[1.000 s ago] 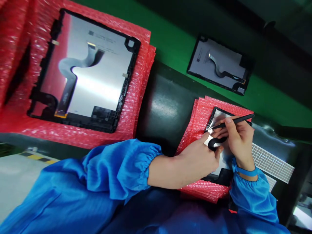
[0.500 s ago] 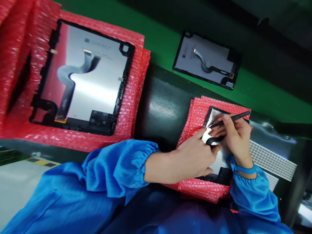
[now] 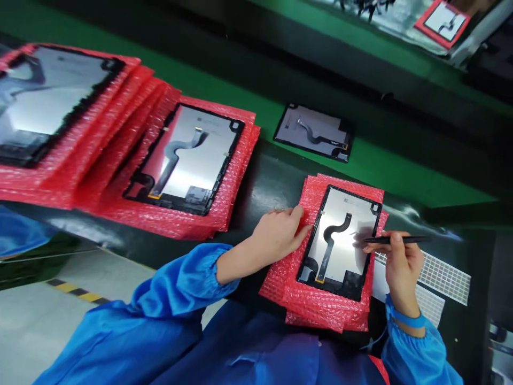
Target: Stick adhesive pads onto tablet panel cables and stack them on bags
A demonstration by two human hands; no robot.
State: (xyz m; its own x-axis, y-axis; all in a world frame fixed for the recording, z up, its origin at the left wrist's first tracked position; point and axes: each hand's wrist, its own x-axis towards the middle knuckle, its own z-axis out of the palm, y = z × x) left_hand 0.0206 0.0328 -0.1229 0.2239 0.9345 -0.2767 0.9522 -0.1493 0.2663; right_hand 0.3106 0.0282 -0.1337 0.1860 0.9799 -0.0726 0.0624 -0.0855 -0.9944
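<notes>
Right now, your left hand (image 3: 277,233) is released, fingers loosely bent and thumb spread toward the left edge of the near display panel (image 3: 345,254); you can't tell whether it touches. Your right hand (image 3: 404,259) grasps one slim black tool (image 3: 412,239), tip pointing left over the panel's right side. That panel lies between your hands, flat on red bubble wrap (image 3: 311,198), one of five panels in view. Its long axis runs away from you, leaning slightly right; its ribbon cable (image 3: 328,238) snakes from the near left corner, upper end pointing away. Two white grid sheets (image 3: 444,276) lie by your right wrist on the bench (image 3: 262,184). A second panel (image 3: 202,168) lies to your left, a third (image 3: 52,104) farther left, a fourth (image 3: 315,131) ahead on the green strip (image 3: 395,175), and a fifth (image 3: 443,20) at the far upper right.
</notes>
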